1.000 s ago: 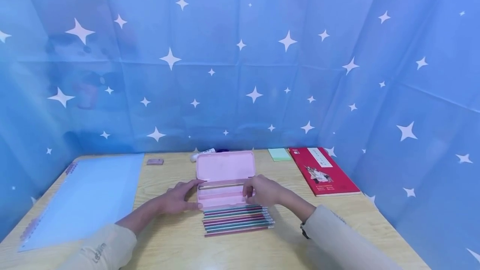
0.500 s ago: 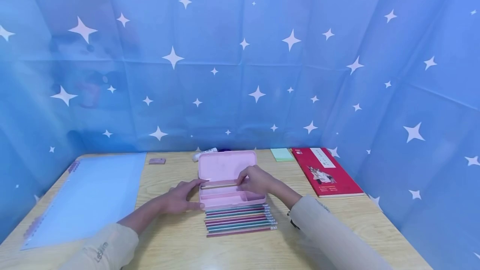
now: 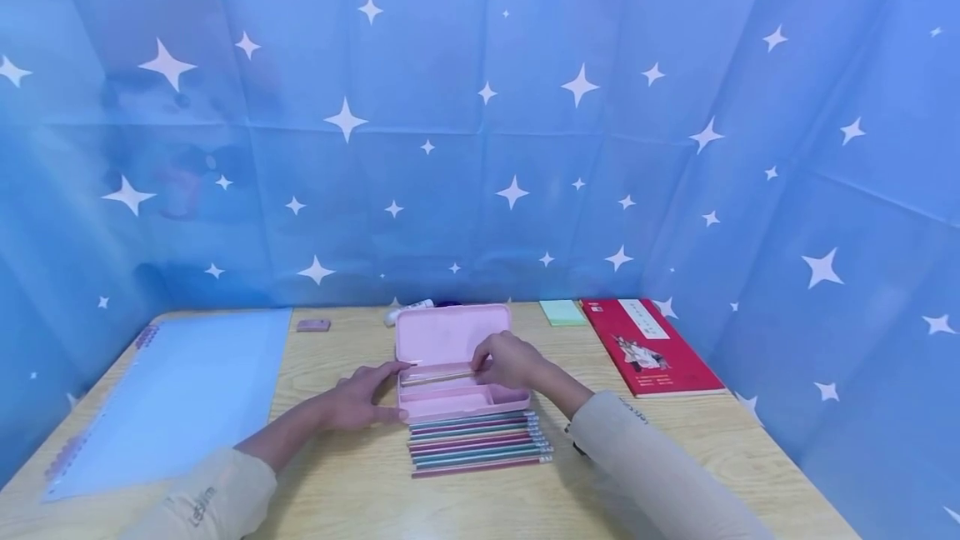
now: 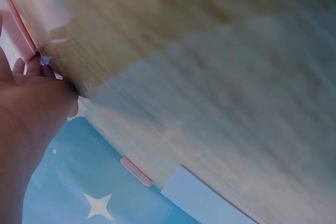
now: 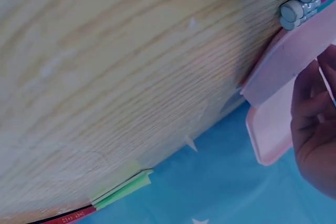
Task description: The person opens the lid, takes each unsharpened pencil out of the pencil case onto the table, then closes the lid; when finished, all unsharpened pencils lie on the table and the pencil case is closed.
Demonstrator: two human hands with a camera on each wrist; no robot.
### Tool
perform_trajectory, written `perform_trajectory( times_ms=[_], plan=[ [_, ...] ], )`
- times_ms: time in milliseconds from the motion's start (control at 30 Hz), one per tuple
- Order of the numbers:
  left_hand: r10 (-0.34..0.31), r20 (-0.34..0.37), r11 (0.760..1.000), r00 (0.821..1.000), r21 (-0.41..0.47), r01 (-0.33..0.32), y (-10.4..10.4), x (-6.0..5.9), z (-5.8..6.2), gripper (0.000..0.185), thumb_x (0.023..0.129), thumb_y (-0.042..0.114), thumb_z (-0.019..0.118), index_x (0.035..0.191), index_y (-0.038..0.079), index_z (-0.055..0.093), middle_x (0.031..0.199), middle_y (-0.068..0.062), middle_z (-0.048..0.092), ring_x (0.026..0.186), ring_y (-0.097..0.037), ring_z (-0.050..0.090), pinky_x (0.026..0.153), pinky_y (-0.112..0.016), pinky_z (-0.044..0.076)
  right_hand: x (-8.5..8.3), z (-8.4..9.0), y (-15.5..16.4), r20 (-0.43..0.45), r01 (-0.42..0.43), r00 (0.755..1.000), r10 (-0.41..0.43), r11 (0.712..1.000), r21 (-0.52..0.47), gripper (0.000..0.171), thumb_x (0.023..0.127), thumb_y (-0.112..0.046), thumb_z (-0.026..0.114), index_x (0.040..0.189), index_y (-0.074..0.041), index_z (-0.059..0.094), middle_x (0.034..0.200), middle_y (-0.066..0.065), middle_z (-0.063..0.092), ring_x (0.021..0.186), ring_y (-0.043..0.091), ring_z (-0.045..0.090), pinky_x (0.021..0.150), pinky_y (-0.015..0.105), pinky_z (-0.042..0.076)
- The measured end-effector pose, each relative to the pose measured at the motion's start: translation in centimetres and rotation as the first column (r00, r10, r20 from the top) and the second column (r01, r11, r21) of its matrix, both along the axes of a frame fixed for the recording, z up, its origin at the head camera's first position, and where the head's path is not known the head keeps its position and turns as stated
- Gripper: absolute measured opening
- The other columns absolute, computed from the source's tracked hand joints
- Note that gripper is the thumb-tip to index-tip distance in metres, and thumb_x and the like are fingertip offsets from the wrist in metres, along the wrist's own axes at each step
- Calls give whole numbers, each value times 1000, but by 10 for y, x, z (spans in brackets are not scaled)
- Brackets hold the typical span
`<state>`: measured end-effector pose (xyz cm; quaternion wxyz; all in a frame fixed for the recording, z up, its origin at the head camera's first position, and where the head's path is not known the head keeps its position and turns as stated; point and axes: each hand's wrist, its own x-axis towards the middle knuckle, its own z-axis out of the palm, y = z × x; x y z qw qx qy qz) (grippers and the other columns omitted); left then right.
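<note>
A pink pencil case (image 3: pixel 452 337) lies with its lid up, its tray divided into compartments. My left hand (image 3: pixel 356 397) holds the case's left end, thumb at the front corner and fingers at the back; the left wrist view shows the fingers (image 4: pixel 34 66) against its pink edge. Inside the tray lies a gold-coloured pencil (image 3: pixel 438 378), slightly slanted. My right hand (image 3: pixel 513 363) reaches into the case from the right, pinching the pencil's right end, which is hidden by the fingers. Just in front of the case several coloured pencils (image 3: pixel 480 445) lie side by side, white erasers to the right.
A large pale blue sheet (image 3: pixel 176 398) covers the table's left side, with a small purple eraser (image 3: pixel 313 325) beyond it. A white tube (image 3: pixel 408 311) lies behind the case. Green sticky notes (image 3: pixel 562 312) and a red book (image 3: pixel 651 348) are at the right.
My right hand has moved left and back from the tray's right end to the pencil. The pencil has shifted a little toward the front and slants more. My left hand stays on the case.
</note>
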<state>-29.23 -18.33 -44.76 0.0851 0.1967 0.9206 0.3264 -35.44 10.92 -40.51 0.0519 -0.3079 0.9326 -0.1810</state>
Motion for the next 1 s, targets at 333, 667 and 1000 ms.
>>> perform_trajectory(
  times_ms=[333,667,1000],
  plan=[
    [-2,-3,1000,1000,3,2,-2,-1,-3,80,86,50,72,152,20,38,156,-13,37,140,-40,31,110,-66,23,-7,-12,-6,-30,-48,998,48,999,-2,12,82,-6,80,81,-17,75,78,-10,68,75,5,61,75,24,54],
    [-4,4,1000,1000,16,4,-1,1,0,81,86,49,73,152,19,37,154,-14,38,140,-40,32,111,-64,25,-6,-10,-9,-38,-91,995,94,992,93,12,89,-8,73,88,-20,75,83,-13,67,79,3,59,79,23,54],
    [-4,9,1000,1000,20,4,0,1,-1,82,86,50,73,153,19,37,153,-15,39,139,-40,33,111,-64,26,-2,-6,-2,-61,-109,992,113,992,64,5,91,-15,73,96,-16,75,90,-10,69,86,6,61,83,27,54]
  ],
)
